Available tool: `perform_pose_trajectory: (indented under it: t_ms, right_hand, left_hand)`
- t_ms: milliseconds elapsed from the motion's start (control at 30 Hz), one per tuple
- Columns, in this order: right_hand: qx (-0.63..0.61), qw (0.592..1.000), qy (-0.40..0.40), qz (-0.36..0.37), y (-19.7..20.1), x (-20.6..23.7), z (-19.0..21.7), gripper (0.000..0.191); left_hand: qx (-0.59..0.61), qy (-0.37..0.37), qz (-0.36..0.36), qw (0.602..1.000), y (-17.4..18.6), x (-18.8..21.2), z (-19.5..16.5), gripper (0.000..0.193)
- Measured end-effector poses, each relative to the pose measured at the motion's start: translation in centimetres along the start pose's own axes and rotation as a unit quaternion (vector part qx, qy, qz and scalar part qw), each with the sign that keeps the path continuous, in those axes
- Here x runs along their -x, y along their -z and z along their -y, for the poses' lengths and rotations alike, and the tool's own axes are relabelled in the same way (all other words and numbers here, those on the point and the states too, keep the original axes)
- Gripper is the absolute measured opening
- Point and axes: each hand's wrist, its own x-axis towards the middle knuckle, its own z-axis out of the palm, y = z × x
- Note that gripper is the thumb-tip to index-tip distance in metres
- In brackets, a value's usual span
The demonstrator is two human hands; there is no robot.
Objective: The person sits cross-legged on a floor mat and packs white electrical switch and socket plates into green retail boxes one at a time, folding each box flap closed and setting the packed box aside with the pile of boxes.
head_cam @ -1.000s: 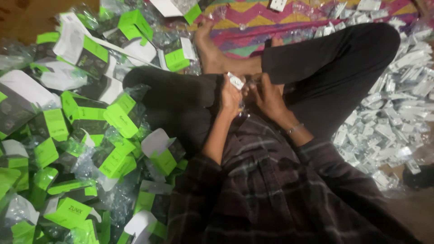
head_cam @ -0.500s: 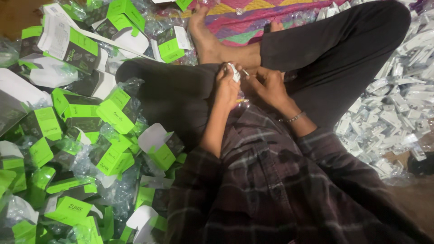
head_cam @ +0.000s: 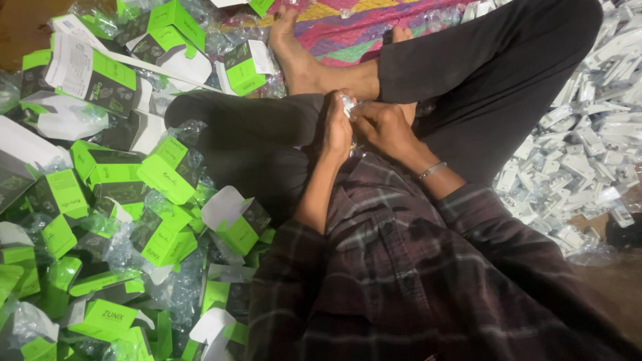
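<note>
— Small white plastic-wrapped piece (head_cam: 347, 105), pinched between both hands over the crossed legs, just past centre toward twelve o'clock.

— Left hand (head_cam: 336, 132)?

— Curled tight, fingertips closed on the near side of the white piece. Right hand (head_cam: 380, 125) likewise closed on it from three o'clock, thin metal bracelet (head_cam: 431, 170) on that wrist.

— Surroundings?

— Heap of green-and-black cardboard boxes (head_cam: 164, 177) mixed with crinkled clear plastic wrap (head_cam: 127, 251), spread from seven to eleven o'clock. Pile of small white plastic parts (head_cam: 588, 154) at three o'clock, well apart from the hands. Colourful zigzag-patterned mat (head_cam: 348, 33) at twelve, beneath a bare foot (head_cam: 297, 57). Dark trousers (head_cam: 481, 73) and dark plaid shirt sleeves (head_cam: 401, 267) from centre down to six.

— Exact shape of the white piece?

— Too small and too covered by fingers to tell.
</note>
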Motion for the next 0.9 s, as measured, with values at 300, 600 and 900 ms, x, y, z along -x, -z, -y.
perform_pose_trajectory:
  t_ms: [300, 600, 900]
  right_hand:
    - [0.099, 0.992, 0.083, -0.016, -1.8, 0.9, 0.0, 0.013]
    - [0.085, 0.993, 0.082, -0.031, -0.3, 1.1, 1.3, 0.015]
    - [0.075, 0.994, 0.077, -0.026, -0.2, -0.2, -0.5, 0.015]
  left_hand:
    - [-0.148, -0.056, -0.030, 0.987, -0.3, 1.2, 0.0, 0.035]
    - [-0.043, -0.163, 0.015, 0.986, 0.0, 1.2, 0.1, 0.042]
    - [-0.140, -0.046, -0.012, 0.989, 0.6, 1.2, 0.8, 0.061]
